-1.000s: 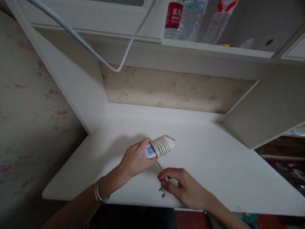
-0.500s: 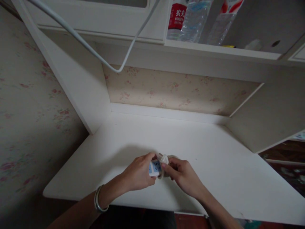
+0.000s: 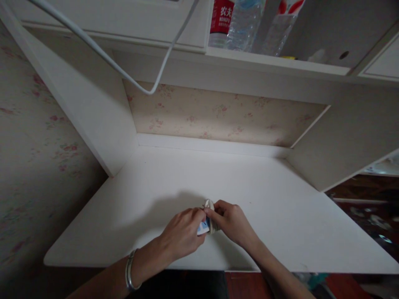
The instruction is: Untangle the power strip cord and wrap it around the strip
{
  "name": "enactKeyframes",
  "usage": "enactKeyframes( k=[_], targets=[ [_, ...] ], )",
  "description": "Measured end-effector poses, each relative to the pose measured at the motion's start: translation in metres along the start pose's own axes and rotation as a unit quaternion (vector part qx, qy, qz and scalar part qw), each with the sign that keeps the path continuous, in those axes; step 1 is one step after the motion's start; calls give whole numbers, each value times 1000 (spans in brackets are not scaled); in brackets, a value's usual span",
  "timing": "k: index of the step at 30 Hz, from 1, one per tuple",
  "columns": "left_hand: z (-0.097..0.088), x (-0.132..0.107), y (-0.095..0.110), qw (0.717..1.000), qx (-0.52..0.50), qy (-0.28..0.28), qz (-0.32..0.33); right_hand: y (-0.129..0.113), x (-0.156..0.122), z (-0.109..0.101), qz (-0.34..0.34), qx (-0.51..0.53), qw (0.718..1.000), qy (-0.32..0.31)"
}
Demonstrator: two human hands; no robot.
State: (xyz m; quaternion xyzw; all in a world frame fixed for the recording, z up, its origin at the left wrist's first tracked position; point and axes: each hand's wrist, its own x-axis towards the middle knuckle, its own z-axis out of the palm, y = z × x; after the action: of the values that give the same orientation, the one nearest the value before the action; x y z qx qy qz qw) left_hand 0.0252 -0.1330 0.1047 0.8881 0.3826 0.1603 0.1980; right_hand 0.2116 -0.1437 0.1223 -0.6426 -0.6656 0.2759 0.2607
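Both hands close on one small thing near the front edge of the desk: a white power strip with a blue socket face (image 3: 204, 226), wound round with its own pale cream cord (image 3: 210, 206); the left hand (image 3: 183, 235) wraps its fingers over the near end, hiding most of the body, so only a sliver of blue shows between the two hands; the right hand (image 3: 232, 222) pinches the far end with thumb and fingertips pressed to the coiled cord; the hands touch each other at the strip. A silver metal bangle (image 3: 130, 275) circles the left wrist.

The bundle sits just above the flat white desktop (image 3: 274, 216), whether resting on it or lifted I cannot tell; a dark shadow spreads on the surface to the left of the hands. Behind the desktop a floral wallpaper panel (image 3: 218, 114) fills the back of the alcove; above, a thick white cable (image 3: 102, 56) loops down from the upper unit; on the white shelf (image 3: 280, 63) stand clear plastic water bottles with red labels (image 3: 237, 23).
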Motion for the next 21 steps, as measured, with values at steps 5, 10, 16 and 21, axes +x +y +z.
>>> enactKeyframes(
  k=[5, 10, 16, 21],
  targets=[
    [12, -1, -4, 999, -20, 4, -36, 13, -10, 22, 24, 116, 992, 38],
    [26, 3, -4, 993, -58, 35, -98, 21, -29, 64, -13, 118, 979, 164],
    [37, 15, 4, 977, -109, 94, -159, 33, -41, 88, 57, 116, 972, 196],
    [51, 22, 11, 974, -110, 122, -154, 45, -38, 76, 110, 143, 972, 149]
  ],
)
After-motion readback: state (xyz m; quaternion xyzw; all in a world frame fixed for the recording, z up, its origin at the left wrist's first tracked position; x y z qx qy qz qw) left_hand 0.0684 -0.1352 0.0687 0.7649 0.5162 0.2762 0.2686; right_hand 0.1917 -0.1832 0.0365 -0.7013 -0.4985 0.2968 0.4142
